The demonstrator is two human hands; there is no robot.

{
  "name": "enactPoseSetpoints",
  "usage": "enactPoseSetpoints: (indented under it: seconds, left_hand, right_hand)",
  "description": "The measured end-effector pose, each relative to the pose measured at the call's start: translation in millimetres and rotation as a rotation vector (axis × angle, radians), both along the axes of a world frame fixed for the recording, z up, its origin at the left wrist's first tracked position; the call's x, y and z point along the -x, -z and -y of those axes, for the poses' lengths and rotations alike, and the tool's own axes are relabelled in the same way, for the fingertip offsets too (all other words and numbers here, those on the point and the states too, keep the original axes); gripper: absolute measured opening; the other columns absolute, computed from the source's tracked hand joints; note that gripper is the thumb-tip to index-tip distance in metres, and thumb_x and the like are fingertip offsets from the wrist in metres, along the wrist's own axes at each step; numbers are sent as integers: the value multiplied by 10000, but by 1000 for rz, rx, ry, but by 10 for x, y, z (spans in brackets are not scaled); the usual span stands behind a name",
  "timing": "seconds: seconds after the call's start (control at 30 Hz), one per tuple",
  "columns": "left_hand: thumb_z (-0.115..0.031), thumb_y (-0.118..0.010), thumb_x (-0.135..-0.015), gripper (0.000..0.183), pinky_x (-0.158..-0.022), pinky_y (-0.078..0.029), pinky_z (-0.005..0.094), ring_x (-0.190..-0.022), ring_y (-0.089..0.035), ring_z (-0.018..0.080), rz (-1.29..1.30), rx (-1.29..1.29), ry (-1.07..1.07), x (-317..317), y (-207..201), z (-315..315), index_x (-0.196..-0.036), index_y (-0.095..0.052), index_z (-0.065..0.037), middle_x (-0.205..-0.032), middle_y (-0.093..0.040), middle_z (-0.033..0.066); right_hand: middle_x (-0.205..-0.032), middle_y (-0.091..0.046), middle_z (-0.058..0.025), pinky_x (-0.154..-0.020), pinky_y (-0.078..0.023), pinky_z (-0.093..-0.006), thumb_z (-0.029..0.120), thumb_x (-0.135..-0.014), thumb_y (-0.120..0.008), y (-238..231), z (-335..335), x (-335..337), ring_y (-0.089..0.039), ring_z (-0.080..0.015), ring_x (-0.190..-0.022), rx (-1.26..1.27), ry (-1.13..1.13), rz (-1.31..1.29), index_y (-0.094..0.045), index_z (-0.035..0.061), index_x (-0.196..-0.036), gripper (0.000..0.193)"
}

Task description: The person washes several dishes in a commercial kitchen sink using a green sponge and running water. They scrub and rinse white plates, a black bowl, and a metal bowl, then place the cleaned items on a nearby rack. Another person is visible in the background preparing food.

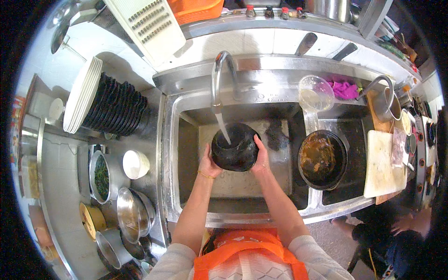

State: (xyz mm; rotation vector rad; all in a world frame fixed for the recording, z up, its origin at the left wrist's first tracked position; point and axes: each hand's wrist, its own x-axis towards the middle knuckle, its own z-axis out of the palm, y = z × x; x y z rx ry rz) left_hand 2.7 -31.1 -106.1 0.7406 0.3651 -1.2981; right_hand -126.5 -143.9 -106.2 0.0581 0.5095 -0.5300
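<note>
Black bowl (240, 161): round and deep, with a dark, wet-looking surface; held up between two hands over the left basin of the sink, beneath the running water
Left hand (208, 162): bare, grasping the left side of the bowl, a thin yellowish band round the wrist
Right hand (262, 156): bare, gripping the opposite side, fingers along the curved wall
Faucet (217, 81): shiny metal, bent in a tall hook; a clear stream of water (221, 125) falls from its mouth onto the bowl
Sink (252, 191): stainless steel, two rectangular basins with rounded corners, the metal dulled and wet
Dark pot (335, 176): round, set across the divider and the right basin; brownish, glossy matter lies inside, its kind unclear
Clear tub (328, 87): see-through, round, behind the pot, something pale and cloudy within
Purple cloth (344, 89): crumpled, just beside the tub
Cutting board (380, 172): flat, whitish slab with rounded corners, right of the basins
Plates: smooth white ones (83, 98) and ridged-looking black ones (116, 105), stacked on edge at left
Metal pot (120, 179): smooth, round, holding dark leafy greens (101, 175)
White bowl (136, 164): pale, rounded, near the greens
Yellow container (97, 218): round-mouthed, contents too dim to tell
</note>
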Motion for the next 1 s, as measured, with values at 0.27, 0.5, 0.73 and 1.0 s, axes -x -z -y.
enactPoseSetpoints:
  seconds: [0.27, 0.5, 0.73, 1.0]
  left_hand:
    - [-434, -481, -872, 507, -787, -456, 364, -915, -553, 220, 588, -310, -132, -262, -443, 72, -1096, -531, 18, -1062, -569, 105]
    - [-393, -491, -869, 465, -561, -385, 317, -596, -450, 140, 1325, -398, 111, 134, -432, 140, -717, -553, 42, -640, -525, 33]
    - [-458, -533, -838, 428, -580, -410, 281, -623, -481, 120, 798, -391, 64, 196, -626, -5, -837, -621, -39, -751, -565, 20]
    - [-424, -454, -884, 457, -759, -484, 353, -857, -593, 208, 289, -197, -233, -53, -679, 103, -1039, -572, -11, -1003, -603, 70]
  right_hand:
    - [-1145, -517, -86, -873, -385, -359, 412, -879, -449, -180, -299, 347, -494, -232, -1027, 664, -328, -767, -485, 45, -1191, 483]
    - [-1200, -471, -132, -874, -344, -493, 236, -794, -549, -477, -355, -492, -443, -333, -1052, 1960, -15, -1240, -637, 127, -973, 228]
    - [-1075, -571, -188, -837, -411, -388, 300, -847, -454, 95, 386, -247, -526, -320, -1014, 890, -387, -766, -615, 5, -993, 367]
    - [-1106, -495, -243, -883, -354, -429, 160, -822, -503, 85, -532, 206, -450, -424, -983, 1476, 155, -961, -576, -8, -981, 242]
